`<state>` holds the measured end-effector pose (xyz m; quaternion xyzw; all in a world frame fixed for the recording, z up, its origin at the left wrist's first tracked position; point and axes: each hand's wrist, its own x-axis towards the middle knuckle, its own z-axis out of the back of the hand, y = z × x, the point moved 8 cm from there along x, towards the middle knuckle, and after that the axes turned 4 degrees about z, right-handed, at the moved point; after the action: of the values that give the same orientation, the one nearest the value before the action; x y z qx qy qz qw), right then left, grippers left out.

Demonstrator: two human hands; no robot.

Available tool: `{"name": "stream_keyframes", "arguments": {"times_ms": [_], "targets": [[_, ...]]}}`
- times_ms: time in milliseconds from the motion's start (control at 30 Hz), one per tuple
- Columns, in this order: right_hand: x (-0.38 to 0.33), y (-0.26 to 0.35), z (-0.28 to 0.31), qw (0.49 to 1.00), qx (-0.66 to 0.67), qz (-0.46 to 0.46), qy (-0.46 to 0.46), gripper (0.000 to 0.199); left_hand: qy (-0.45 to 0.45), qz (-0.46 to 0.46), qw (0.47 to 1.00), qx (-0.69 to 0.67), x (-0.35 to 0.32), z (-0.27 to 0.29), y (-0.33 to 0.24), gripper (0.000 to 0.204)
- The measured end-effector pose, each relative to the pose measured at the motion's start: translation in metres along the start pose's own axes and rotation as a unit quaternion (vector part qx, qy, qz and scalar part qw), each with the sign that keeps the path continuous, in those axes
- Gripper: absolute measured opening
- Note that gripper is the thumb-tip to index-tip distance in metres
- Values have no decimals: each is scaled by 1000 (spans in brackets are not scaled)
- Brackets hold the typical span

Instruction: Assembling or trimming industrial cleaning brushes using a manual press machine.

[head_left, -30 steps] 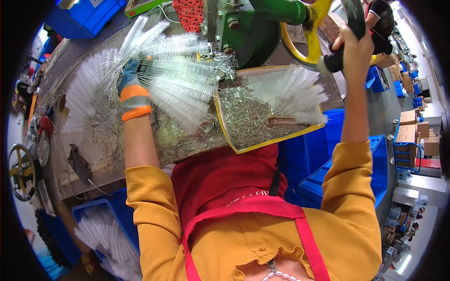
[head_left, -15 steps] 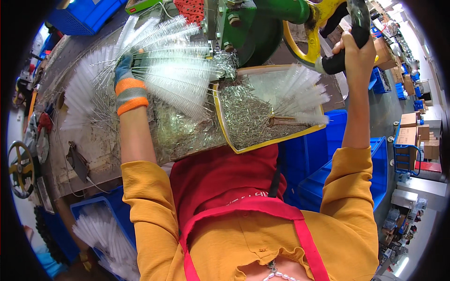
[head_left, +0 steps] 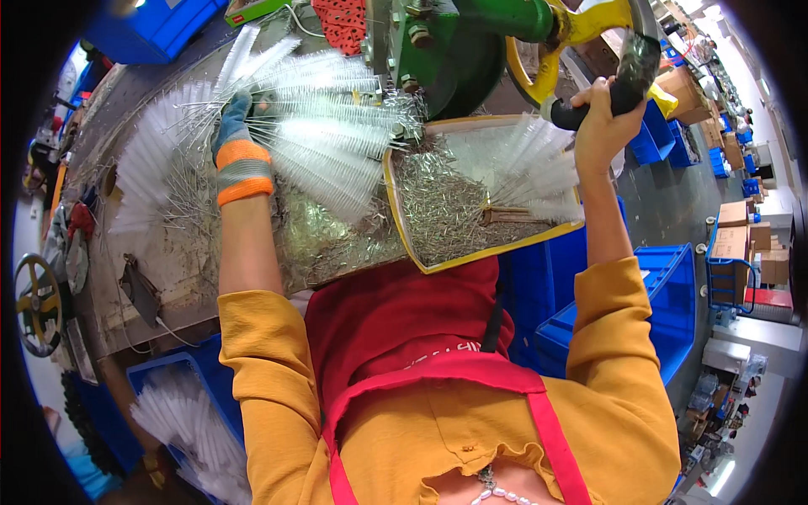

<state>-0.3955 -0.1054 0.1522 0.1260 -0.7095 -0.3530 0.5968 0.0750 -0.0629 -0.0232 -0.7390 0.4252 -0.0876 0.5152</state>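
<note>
Person wears a mustard-yellow long-sleeved top, both sleeves pushed up the forearms, hem edge ruffled. Over it a red apron with red shoulder straps. Left hand [head_left: 238,139] in a knit work glove: blue fingers and palm, grey cuff banded in orange. Right hand [head_left: 599,114] bare, no glove.

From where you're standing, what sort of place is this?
Most likely a small factory workshop making wire brushes. The gloved left hand holds a fan of white bottle brushes at a green machine, the right hand grips its black lever handle, and a yellow-rimmed tray holds metal offcuts.
</note>
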Motion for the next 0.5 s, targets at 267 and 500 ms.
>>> {"name": "stream_keyframes", "arguments": {"times_ms": [267, 500], "targets": [[12, 9, -7, 995, -40, -64, 68, 12, 20, 6, 995, -99, 2, 1, 6, 20], [68, 2, -12, 966, -153, -87, 189, 6, -69, -24, 993, -93, -16, -12, -4, 21]]}}
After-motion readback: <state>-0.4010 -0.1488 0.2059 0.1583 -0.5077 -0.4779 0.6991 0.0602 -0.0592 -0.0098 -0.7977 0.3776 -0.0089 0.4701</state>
